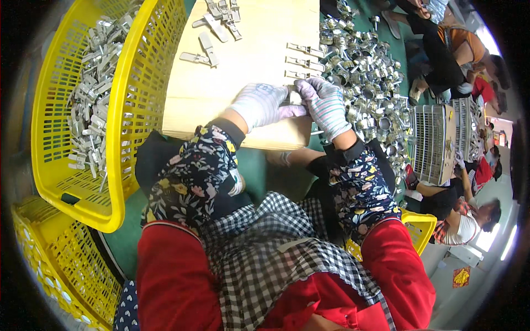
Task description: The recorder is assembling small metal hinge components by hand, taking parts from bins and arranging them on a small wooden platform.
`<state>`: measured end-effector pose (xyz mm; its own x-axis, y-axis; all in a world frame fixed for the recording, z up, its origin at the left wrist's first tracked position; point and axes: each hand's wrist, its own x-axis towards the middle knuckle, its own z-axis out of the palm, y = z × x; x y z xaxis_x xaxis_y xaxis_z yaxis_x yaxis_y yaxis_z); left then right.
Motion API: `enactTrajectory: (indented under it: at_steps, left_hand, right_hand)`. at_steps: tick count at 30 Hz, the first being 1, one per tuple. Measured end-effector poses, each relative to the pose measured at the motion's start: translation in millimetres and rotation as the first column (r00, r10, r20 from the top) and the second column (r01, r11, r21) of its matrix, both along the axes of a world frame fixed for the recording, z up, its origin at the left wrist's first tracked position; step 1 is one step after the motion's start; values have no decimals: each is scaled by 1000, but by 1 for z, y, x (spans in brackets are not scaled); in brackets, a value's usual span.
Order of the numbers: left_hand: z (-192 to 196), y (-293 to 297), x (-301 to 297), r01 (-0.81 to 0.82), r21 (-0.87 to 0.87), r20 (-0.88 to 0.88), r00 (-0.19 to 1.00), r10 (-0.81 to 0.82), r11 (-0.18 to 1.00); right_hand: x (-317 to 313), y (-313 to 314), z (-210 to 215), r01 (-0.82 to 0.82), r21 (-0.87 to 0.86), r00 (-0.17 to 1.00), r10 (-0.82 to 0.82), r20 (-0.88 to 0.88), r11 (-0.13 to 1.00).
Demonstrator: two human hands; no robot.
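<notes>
My left hand (261,105), in a pale striped glove, is closed at the near edge of a light wooden board (243,60). Close beside it, my right hand (324,106), gloved alike, pinches with thumb and fingers. Between them both hands grip a small metal clip (293,98), mostly hidden by the fingers. Just beyond lie several metal clips (303,61) in a row along the board's right side. Farther off, a loose group of flat metal clips (222,19) rests on the board, with two more clips (208,49) nearer to me.
A tall yellow basket (117,127) of metal clips stands at left, another yellow basket (77,254) below it. A heap of shiny round metal clamps (381,83) spreads right of the board. Farther right are a grey crate (429,143) and several people (461,218) working.
</notes>
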<state>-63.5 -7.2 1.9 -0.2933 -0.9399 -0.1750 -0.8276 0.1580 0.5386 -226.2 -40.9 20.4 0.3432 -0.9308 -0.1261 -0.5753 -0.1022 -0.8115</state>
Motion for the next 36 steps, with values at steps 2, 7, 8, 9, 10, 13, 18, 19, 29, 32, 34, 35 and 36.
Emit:
enactTrajectory:
  at_steps: [2,7,8,9,10,13,18,19,29,32,34,35,36]
  left_hand:
    - [0,-9,1,97,67,45,994,-101,993]
    - [-3,-31,10,181,124,18,983,-185,976]
    - [4,-36,10,210,216,32,975,-222,954]
    - [5,-40,11,215,215,26,974,-226,953]
    - [4,-45,12,235,208,-1,971,-240,949]
    - [-3,-38,13,155,115,11,987,-158,981]
    - [18,-32,11,75,69,151,985,-84,995]
    - [16,-36,12,92,60,100,990,-97,994]
    - [4,-89,24,214,237,-22,976,-215,948]
    - [-24,-85,18,190,73,56,979,-195,979]
    - [-19,-75,8,33,-48,56,998,-31,998]
    - [-14,-79,10,34,-54,57,998,-31,998]
    - [-10,-82,14,74,-4,36,997,-74,997]
  right_hand:
    - [-2,-5,0,-57,-50,998,55,-41,997]
    - [-10,-6,27,-597,-481,763,271,-587,641]
    - [-8,-6,24,-594,-483,756,240,-609,643]
    - [-7,-8,20,-592,-485,746,210,-631,643]
    - [-6,-12,21,-592,-483,744,208,-635,645]
    - [3,-26,30,-604,-329,684,260,-682,726]
    - [18,-57,46,-593,41,484,396,-780,804]
    - [20,-62,50,-576,163,450,478,-754,801]
    - [30,-99,59,-511,233,578,531,-620,827]
    - [24,-117,44,-491,280,632,558,-537,825]
    - [27,-127,48,-487,358,617,604,-505,797]
    - [23,-131,43,-487,353,618,600,-508,799]
    - [18,-135,34,-496,335,679,599,-426,801]
